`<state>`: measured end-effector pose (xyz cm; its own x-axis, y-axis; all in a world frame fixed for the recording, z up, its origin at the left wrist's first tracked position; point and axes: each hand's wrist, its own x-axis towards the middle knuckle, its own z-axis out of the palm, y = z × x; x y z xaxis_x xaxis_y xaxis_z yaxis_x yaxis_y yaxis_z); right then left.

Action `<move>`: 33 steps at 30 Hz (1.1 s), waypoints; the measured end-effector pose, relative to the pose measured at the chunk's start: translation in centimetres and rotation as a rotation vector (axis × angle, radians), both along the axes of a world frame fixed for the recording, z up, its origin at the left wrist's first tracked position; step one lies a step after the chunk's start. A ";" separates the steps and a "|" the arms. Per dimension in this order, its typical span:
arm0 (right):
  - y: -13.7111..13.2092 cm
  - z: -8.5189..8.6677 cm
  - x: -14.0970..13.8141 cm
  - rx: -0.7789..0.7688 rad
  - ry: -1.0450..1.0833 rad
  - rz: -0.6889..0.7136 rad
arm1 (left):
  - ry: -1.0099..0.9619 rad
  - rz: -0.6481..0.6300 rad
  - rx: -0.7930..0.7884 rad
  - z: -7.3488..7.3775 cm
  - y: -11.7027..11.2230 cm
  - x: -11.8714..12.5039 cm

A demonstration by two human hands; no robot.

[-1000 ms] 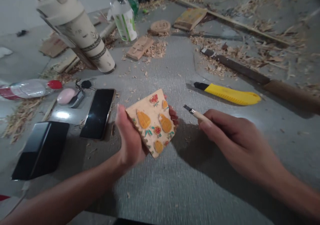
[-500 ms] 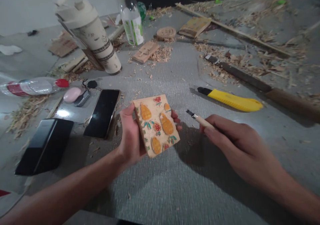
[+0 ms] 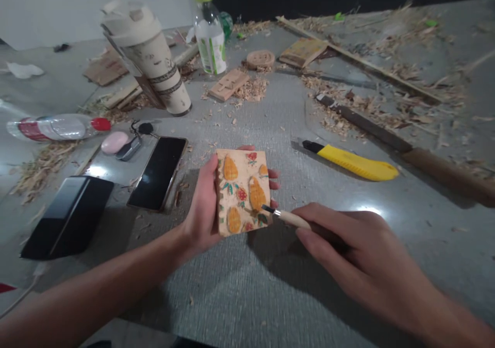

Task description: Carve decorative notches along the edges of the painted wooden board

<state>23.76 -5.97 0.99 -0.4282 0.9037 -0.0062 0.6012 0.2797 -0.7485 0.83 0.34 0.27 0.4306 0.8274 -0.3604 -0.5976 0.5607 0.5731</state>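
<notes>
At the mat's (image 3: 270,286) centre, the left hand (image 3: 203,211) is clasping the painted wood block (image 3: 242,191) while, from four o'clock, the right hand (image 3: 340,239) is gripping a thin carving tool (image 3: 288,217) and touching its tip to the block's lower corner, a carving step probably needing steady, light pressure.

Left hand (image 3: 204,209) turned painted wood block (image 3: 242,192) more upright, face square to viewer. Right hand (image 3: 340,245) moved in; carving knife (image 3: 286,216) tip reached block's lower right edge.

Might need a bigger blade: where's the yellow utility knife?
Head view, right side: the yellow utility knife lies beyond the right hand, between the painted wood block and the long wooden-handled tool.
</notes>
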 end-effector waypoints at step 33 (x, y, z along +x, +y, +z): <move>-0.8 1.4 -0.8 0.156 -0.028 -0.036 | 0.362 -0.087 0.179 0.7 -1.5 1.3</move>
<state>22.96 -6.78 2.37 -0.3971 0.9093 0.1246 0.6327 0.3696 -0.6806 2.11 -1.16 0.96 0.3734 0.8569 -0.3553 -0.2948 0.4728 0.8304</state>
